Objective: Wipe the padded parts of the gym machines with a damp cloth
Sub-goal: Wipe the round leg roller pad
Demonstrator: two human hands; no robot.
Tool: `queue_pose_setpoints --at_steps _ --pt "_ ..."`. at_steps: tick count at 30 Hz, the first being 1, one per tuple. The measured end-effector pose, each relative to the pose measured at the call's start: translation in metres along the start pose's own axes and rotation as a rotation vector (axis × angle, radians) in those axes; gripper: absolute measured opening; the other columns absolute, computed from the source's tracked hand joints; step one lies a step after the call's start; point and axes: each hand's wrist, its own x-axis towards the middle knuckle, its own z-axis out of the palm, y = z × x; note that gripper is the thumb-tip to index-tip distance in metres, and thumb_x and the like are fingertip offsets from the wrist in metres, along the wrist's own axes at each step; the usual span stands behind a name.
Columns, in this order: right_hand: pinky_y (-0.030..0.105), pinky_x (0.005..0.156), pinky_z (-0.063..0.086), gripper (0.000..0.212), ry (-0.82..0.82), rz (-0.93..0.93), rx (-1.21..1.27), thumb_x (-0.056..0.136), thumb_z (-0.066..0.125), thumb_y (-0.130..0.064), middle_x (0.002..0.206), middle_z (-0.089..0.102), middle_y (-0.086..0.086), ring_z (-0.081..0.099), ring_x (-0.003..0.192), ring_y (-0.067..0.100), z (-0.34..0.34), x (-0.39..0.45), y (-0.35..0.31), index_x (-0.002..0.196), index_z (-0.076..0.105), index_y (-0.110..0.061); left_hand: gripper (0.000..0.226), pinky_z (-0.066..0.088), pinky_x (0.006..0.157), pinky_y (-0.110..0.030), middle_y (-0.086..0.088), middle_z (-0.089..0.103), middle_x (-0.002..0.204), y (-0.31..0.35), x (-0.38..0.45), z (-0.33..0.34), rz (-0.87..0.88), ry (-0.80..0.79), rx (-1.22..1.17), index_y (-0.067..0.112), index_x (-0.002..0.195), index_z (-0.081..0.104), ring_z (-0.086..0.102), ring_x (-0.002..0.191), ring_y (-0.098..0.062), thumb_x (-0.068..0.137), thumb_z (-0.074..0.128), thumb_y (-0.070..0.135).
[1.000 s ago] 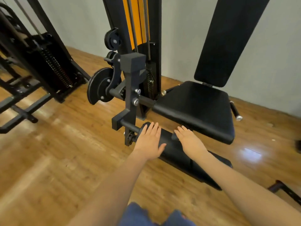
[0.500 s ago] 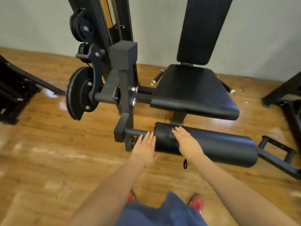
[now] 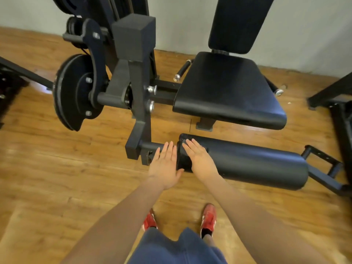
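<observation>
A black leg machine stands in front of me, with a padded seat (image 3: 226, 90), an upright back pad (image 3: 238, 21) and a long black roller pad (image 3: 253, 161) low near the floor. My right hand (image 3: 200, 159) lies flat with straight fingers on the roller pad's left end. My left hand (image 3: 165, 164) is flat and open just left of that end, over the bare metal bar (image 3: 150, 146) that carries the roller. No cloth shows in either hand.
The machine's grey steel pivot arm (image 3: 137, 73) and black cam disc (image 3: 74, 92) rise at left. Another machine's frame (image 3: 341, 115) stands at far right, a footrest bar (image 3: 323, 164) beyond the roller. Wooden floor all around; my red shoes (image 3: 208, 219) below.
The view has swung right and tilted down, bringing the whole roller pad and my shoes into sight. Both hands stay flat at the roller's left end.
</observation>
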Motion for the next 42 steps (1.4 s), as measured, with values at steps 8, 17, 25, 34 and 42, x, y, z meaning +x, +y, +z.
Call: queue_pose_setpoints --at_steps 8,17,25,34,42 --pt "0.034 0.118 0.011 0.076 0.061 0.236 0.076 0.085 0.052 0.010 0.157 0.013 -0.002 0.004 0.145 0.014 -0.020 -0.073 0.129 0.148 0.019 -0.017 0.097 -0.006 0.120 -0.044 -0.016 -0.020 0.160 0.046 0.023 0.001 0.024 -0.004 0.029 0.002 0.150 -0.015 -0.018 0.148 -0.028 0.096 0.036 0.064" --pt "0.034 0.117 0.014 0.066 0.122 0.233 0.174 0.088 0.047 0.009 0.156 0.019 0.001 0.009 0.144 0.016 -0.027 -0.053 0.119 0.146 0.030 -0.016 0.098 -0.008 0.118 -0.041 -0.017 -0.019 0.160 0.065 0.029 0.011 -0.092 0.065 0.010 0.002 0.150 -0.018 -0.017 0.148 -0.029 0.096 0.052 0.046" --pt "0.034 0.119 0.006 0.071 0.008 -0.175 -0.034 0.090 0.051 -0.001 0.158 0.007 0.001 0.001 0.145 0.017 -0.004 0.005 0.042 0.149 0.015 -0.018 0.099 -0.002 0.121 -0.042 -0.016 -0.018 0.160 0.071 0.016 0.029 -0.307 0.109 -0.139 0.002 0.150 -0.016 -0.015 0.148 -0.029 0.096 0.053 0.047" --pt "0.026 0.116 0.006 0.061 0.152 0.189 0.108 0.089 0.048 0.007 0.153 0.024 -0.002 0.014 0.143 0.015 -0.011 -0.084 0.193 0.144 0.033 -0.015 0.103 -0.006 0.119 -0.041 -0.019 -0.018 0.159 0.096 0.041 0.015 -0.187 0.081 -0.008 0.000 0.149 -0.018 -0.015 0.148 -0.032 0.094 0.047 0.058" --pt "0.035 0.114 0.022 0.053 0.287 0.589 0.207 0.090 0.041 0.011 0.151 0.031 0.007 0.018 0.143 0.020 -0.027 -0.131 0.259 0.140 0.042 -0.008 0.105 -0.003 0.120 -0.040 -0.019 -0.017 0.160 0.099 0.042 0.016 -0.212 0.082 0.027 -0.001 0.149 -0.018 -0.014 0.148 -0.032 0.093 0.050 0.057"
